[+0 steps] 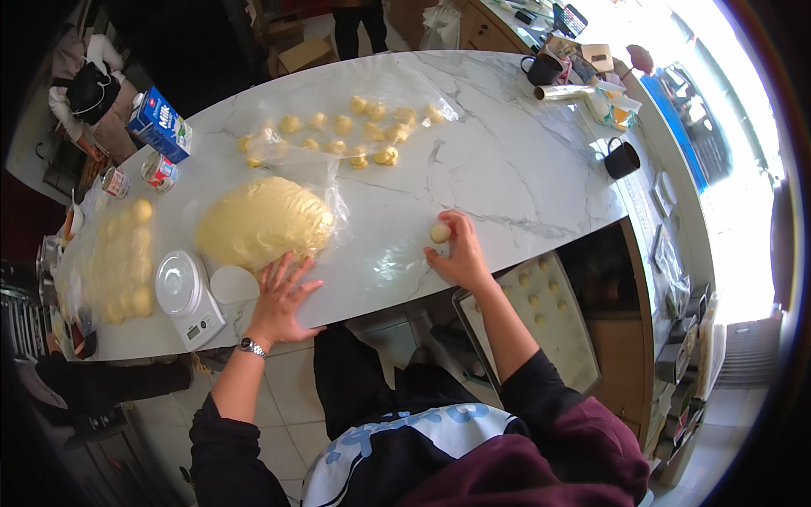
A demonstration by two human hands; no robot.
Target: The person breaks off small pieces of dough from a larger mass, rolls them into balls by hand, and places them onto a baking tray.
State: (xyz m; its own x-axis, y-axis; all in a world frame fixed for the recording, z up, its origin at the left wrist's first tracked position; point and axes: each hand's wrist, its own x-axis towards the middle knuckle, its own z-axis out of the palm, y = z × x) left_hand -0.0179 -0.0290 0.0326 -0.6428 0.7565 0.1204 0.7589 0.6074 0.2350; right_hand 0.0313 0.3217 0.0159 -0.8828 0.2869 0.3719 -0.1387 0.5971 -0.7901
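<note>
My right hand (460, 253) holds a small pale dough ball (440, 231) between thumb and fingers, just above the marble table (507, 169). My left hand (283, 300) lies with fingers spread at the table's front edge, its fingertips at the near side of a big yellow dough mound (266, 218). Clear plastic covers at least the right part of that mound. Beside the left hand lies a flat, white, rounded piece (234, 285), partly hidden, next to a white kitchen scale (190, 300). A baking tray (583, 363) with several small dough balls sits below the table edge, under my right forearm.
Across the table, plastic sheeting (397, 84) covers several dough pieces (342, 125). More dough balls (127, 262) lie under plastic at the left, near two cans (160, 171) and a blue milk carton (160, 125). Dark mugs (622, 159) stand right. A co-worker (97, 84) is at far left.
</note>
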